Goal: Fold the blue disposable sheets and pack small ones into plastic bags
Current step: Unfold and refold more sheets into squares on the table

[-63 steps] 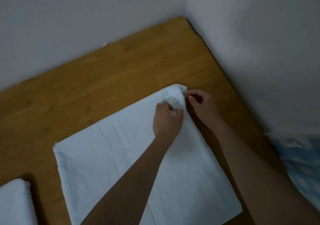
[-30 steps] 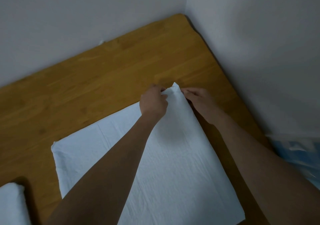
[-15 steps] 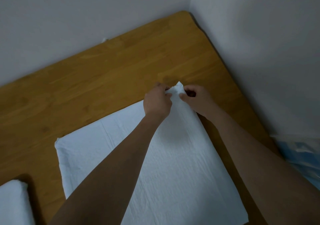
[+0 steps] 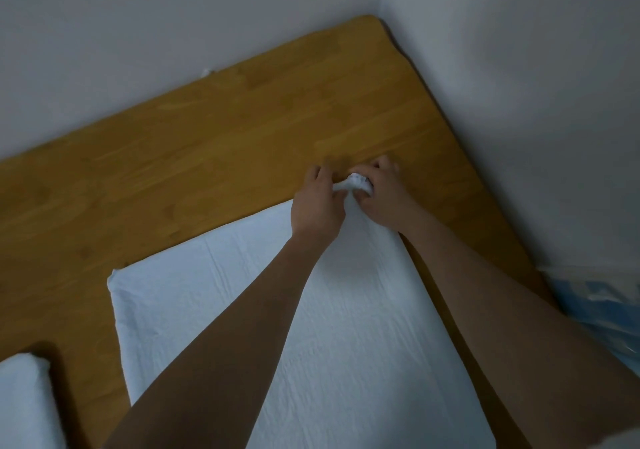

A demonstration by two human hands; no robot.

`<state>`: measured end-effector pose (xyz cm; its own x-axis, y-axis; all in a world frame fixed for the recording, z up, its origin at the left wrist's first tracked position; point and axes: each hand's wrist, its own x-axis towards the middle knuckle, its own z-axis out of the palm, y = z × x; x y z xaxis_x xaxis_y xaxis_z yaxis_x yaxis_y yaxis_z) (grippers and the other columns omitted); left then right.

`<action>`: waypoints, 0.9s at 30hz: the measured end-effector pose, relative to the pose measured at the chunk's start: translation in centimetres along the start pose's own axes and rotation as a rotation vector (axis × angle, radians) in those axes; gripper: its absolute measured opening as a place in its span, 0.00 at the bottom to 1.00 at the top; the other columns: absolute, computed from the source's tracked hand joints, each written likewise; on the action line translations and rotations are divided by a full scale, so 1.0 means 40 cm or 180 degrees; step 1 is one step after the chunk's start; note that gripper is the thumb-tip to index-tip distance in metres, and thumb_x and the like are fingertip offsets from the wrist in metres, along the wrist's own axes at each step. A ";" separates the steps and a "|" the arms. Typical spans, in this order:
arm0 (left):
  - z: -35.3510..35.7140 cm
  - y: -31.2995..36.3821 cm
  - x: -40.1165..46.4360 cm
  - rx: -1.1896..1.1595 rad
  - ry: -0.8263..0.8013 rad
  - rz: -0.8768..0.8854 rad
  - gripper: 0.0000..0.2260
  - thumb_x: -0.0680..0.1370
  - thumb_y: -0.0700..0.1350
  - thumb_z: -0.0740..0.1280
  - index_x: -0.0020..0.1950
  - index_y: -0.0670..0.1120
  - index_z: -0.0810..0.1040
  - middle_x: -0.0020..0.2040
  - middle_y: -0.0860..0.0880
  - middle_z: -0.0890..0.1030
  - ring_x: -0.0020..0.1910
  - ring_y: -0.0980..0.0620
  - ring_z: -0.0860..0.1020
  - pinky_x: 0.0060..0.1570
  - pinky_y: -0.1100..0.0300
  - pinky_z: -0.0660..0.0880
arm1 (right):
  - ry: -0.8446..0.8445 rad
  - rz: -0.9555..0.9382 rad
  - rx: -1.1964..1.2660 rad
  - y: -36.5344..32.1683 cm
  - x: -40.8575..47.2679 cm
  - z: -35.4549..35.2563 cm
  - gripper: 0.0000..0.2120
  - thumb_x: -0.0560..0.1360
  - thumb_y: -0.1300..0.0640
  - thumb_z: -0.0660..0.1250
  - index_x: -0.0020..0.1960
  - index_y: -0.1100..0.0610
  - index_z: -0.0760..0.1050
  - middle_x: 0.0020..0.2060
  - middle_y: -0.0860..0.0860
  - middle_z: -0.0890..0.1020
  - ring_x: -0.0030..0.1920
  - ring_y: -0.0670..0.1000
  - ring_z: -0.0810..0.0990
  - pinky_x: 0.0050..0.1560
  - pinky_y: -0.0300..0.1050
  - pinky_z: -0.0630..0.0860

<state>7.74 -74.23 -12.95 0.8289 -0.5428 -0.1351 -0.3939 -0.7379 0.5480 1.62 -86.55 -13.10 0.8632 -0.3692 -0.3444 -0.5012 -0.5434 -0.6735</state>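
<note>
A wooden tabletop [image 4: 207,158] with a warm honey-brown grain fills most of the view, its far rounded corner pushed into the meeting of two plain pale walls [image 4: 519,102], well beyond the hands. The light is dim and even, leaving soft shadows along the arms.

Spread flat on the wood, under and behind both forearms, lies a large pale blue sheet [image 4: 346,327]. Its surface is thin and faintly crinkled, with fine lengthwise creases running away from the hands toward the person. Its left corner sits well to the left of the left forearm; its right edge runs along just inside the right forearm.

The far corner of the sheet is gathered up between the two hands, lifted off the wood into a small bunched white-blue wad. The left hand [image 4: 318,206] has its fingers curled and pinches the corner from the left side. The right hand [image 4: 381,199] pinches the same wad from the right, its fingers bent around the crumpled tip; the two hands are nearly touching.

Far to the left and nearer the person than the hands, a second folded sheet [image 4: 24,403] rests at the frame's edge. To the right of the right forearm, a blue and clear plastic package [image 4: 602,310] lies against the wall.
</note>
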 end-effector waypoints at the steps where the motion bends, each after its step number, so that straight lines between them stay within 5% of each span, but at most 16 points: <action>1: -0.003 -0.004 -0.004 -0.0095 0.0021 0.0030 0.10 0.77 0.40 0.65 0.58 0.41 0.73 0.58 0.45 0.73 0.43 0.48 0.74 0.38 0.59 0.69 | 0.0049 -0.0068 0.0077 0.000 -0.007 -0.001 0.19 0.77 0.62 0.64 0.68 0.57 0.71 0.60 0.57 0.68 0.62 0.56 0.66 0.67 0.53 0.66; 6: -0.017 -0.028 -0.102 -0.0484 0.0330 0.0145 0.12 0.78 0.36 0.62 0.61 0.43 0.72 0.66 0.46 0.66 0.39 0.53 0.74 0.36 0.60 0.77 | 0.0516 0.0134 0.0523 0.001 -0.079 0.004 0.24 0.79 0.55 0.64 0.73 0.58 0.64 0.64 0.57 0.68 0.61 0.53 0.71 0.62 0.51 0.73; 9: -0.008 -0.071 -0.225 -0.0435 0.0628 -0.0125 0.15 0.77 0.38 0.64 0.64 0.44 0.72 0.69 0.44 0.65 0.52 0.53 0.74 0.48 0.58 0.77 | 0.0924 0.0459 0.0430 0.011 -0.171 0.054 0.21 0.79 0.53 0.63 0.70 0.57 0.67 0.64 0.55 0.69 0.63 0.53 0.69 0.63 0.52 0.72; 11: 0.005 -0.107 -0.308 -0.0021 0.0753 -0.0556 0.18 0.78 0.41 0.64 0.68 0.43 0.70 0.70 0.40 0.65 0.65 0.43 0.70 0.62 0.48 0.69 | 0.1110 0.0663 0.0512 0.019 -0.237 0.088 0.19 0.80 0.51 0.62 0.68 0.56 0.69 0.63 0.54 0.71 0.61 0.50 0.70 0.61 0.48 0.73; 13: 0.010 -0.135 -0.372 0.0425 0.0345 -0.0877 0.23 0.80 0.48 0.60 0.75 0.46 0.62 0.75 0.40 0.59 0.75 0.39 0.57 0.72 0.45 0.54 | 0.1227 0.0860 0.0614 0.025 -0.282 0.108 0.18 0.80 0.52 0.63 0.68 0.56 0.70 0.62 0.53 0.74 0.57 0.47 0.71 0.56 0.42 0.72; 17: 0.011 -0.172 -0.405 0.0439 -0.0316 -0.0693 0.29 0.82 0.58 0.51 0.79 0.52 0.45 0.79 0.46 0.42 0.77 0.44 0.37 0.74 0.48 0.36 | 0.1053 0.1222 0.0785 0.032 -0.291 0.098 0.16 0.79 0.56 0.65 0.66 0.57 0.72 0.60 0.54 0.77 0.53 0.48 0.73 0.49 0.41 0.71; 22: 0.003 -0.182 -0.392 0.0291 -0.0536 -0.0757 0.30 0.82 0.59 0.52 0.79 0.52 0.42 0.79 0.47 0.37 0.76 0.43 0.34 0.72 0.46 0.34 | 0.0552 0.1082 0.0976 0.053 -0.280 0.043 0.14 0.78 0.56 0.66 0.63 0.58 0.75 0.55 0.50 0.79 0.48 0.45 0.75 0.42 0.36 0.70; 27: 0.013 -0.184 -0.388 0.0304 -0.0549 -0.0851 0.31 0.81 0.59 0.52 0.79 0.53 0.41 0.78 0.47 0.36 0.76 0.43 0.33 0.72 0.45 0.34 | 0.0032 0.1458 0.1227 0.098 -0.362 -0.025 0.17 0.75 0.49 0.70 0.61 0.55 0.76 0.55 0.49 0.79 0.51 0.47 0.77 0.47 0.40 0.73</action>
<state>-2.43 -60.59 -15.30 0.8317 -0.3787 -0.4061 -0.2136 -0.8933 0.3955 -12.90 -84.09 -10.12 0.5630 -0.5094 -0.6508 -0.7620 -0.0151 -0.6474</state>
